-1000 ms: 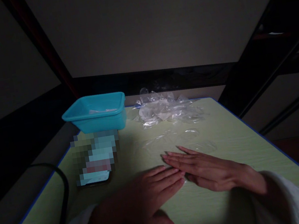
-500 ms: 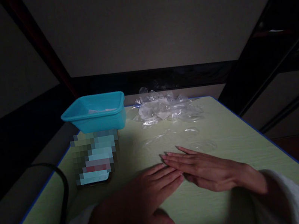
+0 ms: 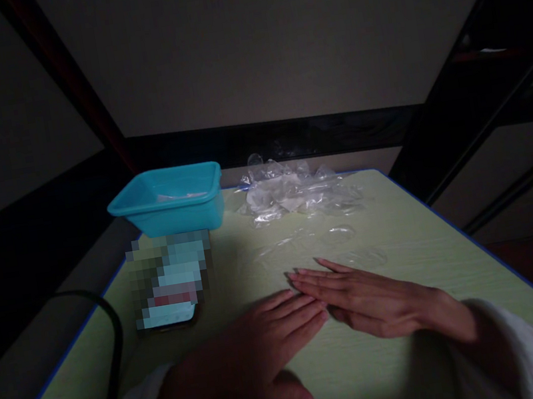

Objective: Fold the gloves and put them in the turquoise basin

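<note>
My left hand point(image 3: 264, 348) lies flat on the pale green table point(image 3: 403, 232), fingers stretched out and pointing right. My right hand point(image 3: 368, 298) rests flat too, fingers together and pointing left, its fingertips just above and touching those of the left. Neither hand holds anything. A thin clear plastic piece point(image 3: 294, 244) lies spread on the table just beyond the fingertips. Farther back sits a crumpled heap of clear plastic point(image 3: 296, 195).
A turquoise plastic tub point(image 3: 168, 203) stands at the table's far left. A phone with a lit, blurred screen point(image 3: 170, 279) lies in front of it. A dark cable point(image 3: 108, 332) loops over the left edge. Dark beams and a wall stand behind.
</note>
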The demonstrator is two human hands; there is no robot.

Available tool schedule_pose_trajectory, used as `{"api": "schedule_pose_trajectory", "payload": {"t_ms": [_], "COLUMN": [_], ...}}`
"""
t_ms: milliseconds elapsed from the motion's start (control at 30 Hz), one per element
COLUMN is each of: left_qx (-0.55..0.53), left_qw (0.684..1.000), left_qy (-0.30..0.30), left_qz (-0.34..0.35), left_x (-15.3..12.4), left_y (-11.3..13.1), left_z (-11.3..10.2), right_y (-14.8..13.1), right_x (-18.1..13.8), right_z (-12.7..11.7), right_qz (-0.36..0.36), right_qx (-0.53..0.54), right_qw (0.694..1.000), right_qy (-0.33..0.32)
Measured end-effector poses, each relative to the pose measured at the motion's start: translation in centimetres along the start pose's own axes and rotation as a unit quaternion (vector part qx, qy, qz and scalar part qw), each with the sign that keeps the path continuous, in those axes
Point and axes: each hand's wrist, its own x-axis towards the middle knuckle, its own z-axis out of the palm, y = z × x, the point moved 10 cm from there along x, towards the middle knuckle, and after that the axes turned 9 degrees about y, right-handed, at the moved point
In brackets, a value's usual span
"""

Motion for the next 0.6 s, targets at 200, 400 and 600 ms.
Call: {"api": "schedule_pose_trajectory", "payload": {"t_ms": [200, 400, 600], "left_qx": [-0.016, -0.028, -0.04], "left_qw": [1.0, 0.999, 0.999], "left_qy": [-0.008, 0.016, 0.021], "left_qz": [-0.014, -0.008, -0.012], "left_x": [-0.04, -0.11, -0.01], "left_y": [-0.18, 0.0, 0.12], "left_z": [0.11, -0.16, -0.26], "right_y": [0.06, 0.3, 0.26], "right_x": [-0.08, -0.24, -0.19], "right_z": [0.12, 0.31, 0.11], "right_qz": [0.0, -0.004, 0.005], "right_qx": [0.005, 0.008, 0.001], "right_qw": [1.0, 1.0, 1.0], "right_qy": [-0.005, -0.007, -0.008]}}
